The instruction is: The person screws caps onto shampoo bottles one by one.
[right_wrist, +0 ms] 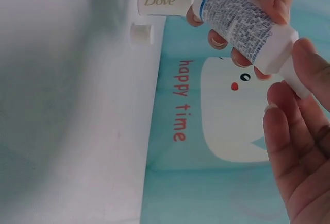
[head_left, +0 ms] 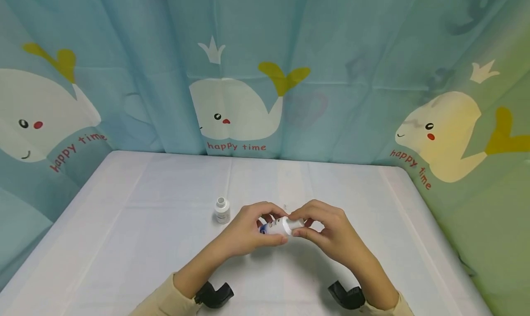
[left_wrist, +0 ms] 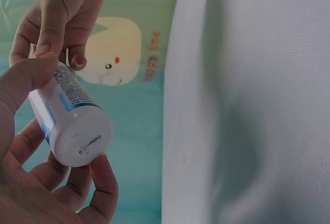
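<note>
A small white bottle [head_left: 275,226] with a blue patch near its base is held above the table, tilted on its side. My left hand [head_left: 250,229] grips its body, fingers behind and thumb in front. The flat base, with a printed code, faces the left wrist camera. My right hand [head_left: 329,227] pinches the slim white top [right_wrist: 295,82] of the bottle between thumb and fingertips. Left of the hands, a second white bottle [head_left: 222,210] stands upright with its neck uncapped. "Dove" is printed on that bottle in the right wrist view.
A small white cylindrical cap [right_wrist: 142,34] sits on the table near the Dove bottle in the right wrist view. The white tabletop [head_left: 165,205] backs onto a blue-green curtain [head_left: 352,77] with whale prints. Black curved mounts [head_left: 215,295] are on both wrists.
</note>
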Motion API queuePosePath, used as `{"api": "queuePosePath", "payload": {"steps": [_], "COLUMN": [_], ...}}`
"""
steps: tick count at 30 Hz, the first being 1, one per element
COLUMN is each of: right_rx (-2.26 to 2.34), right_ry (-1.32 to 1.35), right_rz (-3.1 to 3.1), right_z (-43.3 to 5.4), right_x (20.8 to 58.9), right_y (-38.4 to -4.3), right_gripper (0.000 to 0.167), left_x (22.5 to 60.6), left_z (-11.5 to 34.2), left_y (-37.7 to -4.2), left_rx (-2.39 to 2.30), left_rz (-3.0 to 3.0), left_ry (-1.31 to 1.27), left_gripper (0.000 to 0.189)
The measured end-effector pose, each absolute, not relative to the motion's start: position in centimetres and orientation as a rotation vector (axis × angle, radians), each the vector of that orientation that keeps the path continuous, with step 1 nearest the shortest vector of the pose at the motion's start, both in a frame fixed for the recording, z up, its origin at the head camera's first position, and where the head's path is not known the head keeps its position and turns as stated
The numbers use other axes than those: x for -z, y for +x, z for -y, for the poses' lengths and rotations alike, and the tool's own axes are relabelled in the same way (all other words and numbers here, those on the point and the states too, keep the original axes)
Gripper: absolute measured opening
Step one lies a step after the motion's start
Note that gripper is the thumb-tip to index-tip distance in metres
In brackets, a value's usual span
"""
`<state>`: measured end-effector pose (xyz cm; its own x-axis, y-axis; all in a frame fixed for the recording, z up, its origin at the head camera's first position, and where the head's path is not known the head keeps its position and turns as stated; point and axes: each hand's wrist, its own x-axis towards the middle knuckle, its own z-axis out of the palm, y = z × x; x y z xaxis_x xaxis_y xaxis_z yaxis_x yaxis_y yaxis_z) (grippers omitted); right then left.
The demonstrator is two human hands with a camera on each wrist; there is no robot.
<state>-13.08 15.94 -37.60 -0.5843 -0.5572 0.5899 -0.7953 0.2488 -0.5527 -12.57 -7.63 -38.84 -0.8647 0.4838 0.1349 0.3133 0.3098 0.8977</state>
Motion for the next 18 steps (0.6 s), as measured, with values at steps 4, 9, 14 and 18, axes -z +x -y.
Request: {"api": "queuePosePath", "payload": {"steps": [4, 9, 14, 18], "right_rx": [-1.217, -1.201, -1.205, -1.285], "right_ry": [1.201, 1.163, 1.124, 1.108], "right_rz": [2.286, 2.271, 2.298, 2.352], "right_z": [-16.0, -15.8, -15.8, -16.1], "right_x": [37.6, 37.8, 37.9, 37.9], "right_y": [-13.0, -13.0, -13.1, -13.2], "right_gripper": [0.033, 0.033, 0.032, 0.031], "left_x": [39.0, 39.3, 39.6, 39.7], "left_z": [7.5, 7.1, 6.6, 6.3], "left_y": [-12.5, -12.3, -12.1, -12.0], "left_rx": [-1.609, -1.633, -1.653, -1.699], "left_rz": [-2.408, -2.494, -2.616, -2.579], "left_ry": [0.736, 0.784, 0.801, 0.706], "left_gripper": [0.035, 0.034, 0.035, 0.039]}}
